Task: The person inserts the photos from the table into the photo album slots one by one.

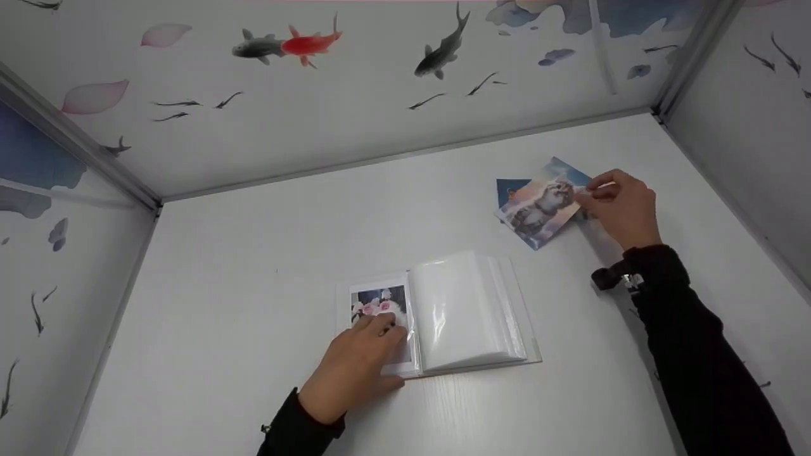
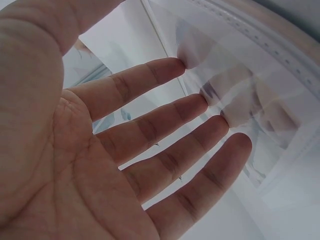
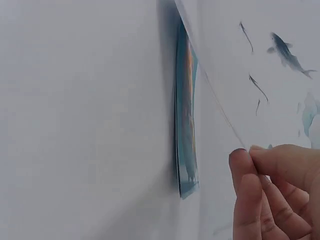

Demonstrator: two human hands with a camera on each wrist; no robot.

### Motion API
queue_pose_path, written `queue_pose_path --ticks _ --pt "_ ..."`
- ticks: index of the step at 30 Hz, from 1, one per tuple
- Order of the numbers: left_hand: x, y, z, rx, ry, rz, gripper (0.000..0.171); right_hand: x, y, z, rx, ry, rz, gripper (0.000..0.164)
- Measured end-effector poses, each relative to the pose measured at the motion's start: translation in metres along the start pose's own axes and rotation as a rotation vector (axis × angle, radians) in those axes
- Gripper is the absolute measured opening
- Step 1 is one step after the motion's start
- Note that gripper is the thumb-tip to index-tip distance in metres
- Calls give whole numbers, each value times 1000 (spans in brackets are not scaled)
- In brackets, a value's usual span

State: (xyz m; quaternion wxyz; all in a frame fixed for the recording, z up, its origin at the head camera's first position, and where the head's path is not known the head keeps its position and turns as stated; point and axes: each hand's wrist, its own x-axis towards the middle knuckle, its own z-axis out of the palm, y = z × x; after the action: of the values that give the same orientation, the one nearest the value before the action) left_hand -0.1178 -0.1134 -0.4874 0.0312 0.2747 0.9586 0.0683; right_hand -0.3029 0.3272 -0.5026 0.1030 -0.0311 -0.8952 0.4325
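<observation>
An open photo album (image 1: 466, 310) lies on the white table, its left page holding a photo of pink flowers (image 1: 380, 301) in a clear sleeve. My left hand (image 1: 358, 354) rests on that page, fingers extended; in the left wrist view the fingertips (image 2: 237, 145) touch the glossy sleeve (image 2: 270, 100). At the back right my right hand (image 1: 624, 206) pinches a cat photo (image 1: 545, 202) by its right edge between thumb and fingers. Seen edge-on in the right wrist view, that photo is raised at a slant. Under it lies a small stack of photos (image 3: 187, 120) with blue edges.
The album's right side carries several clear empty sleeves (image 1: 456, 310), slightly fanned up. White panels printed with fish and petals (image 1: 310, 44) stand around the table (image 1: 241, 266) at the back, left and right.
</observation>
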Motion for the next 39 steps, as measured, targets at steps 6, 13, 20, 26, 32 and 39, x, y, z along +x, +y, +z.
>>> queue_pose_path --ticks 6,13,20,26,32,39 --pt "0 0 0 6 6 9 65 3 2 -2 67 1 56 59" --pt "0 0 -1 6 -4 6 66 6 6 1 37 -15 64 41" --pt "0 0 0 4 -1 5 66 6 8 -3 95 -129 135 48" --pt "1 1 0 -2 -3 -6 65 5 9 -2 77 -111 115 57" --pt "1 0 1 7 -10 -11 65 4 8 2 59 -54 109 50" --pt "1 0 2 12 -1 -2 65 1 1 7 72 -65 78 47"
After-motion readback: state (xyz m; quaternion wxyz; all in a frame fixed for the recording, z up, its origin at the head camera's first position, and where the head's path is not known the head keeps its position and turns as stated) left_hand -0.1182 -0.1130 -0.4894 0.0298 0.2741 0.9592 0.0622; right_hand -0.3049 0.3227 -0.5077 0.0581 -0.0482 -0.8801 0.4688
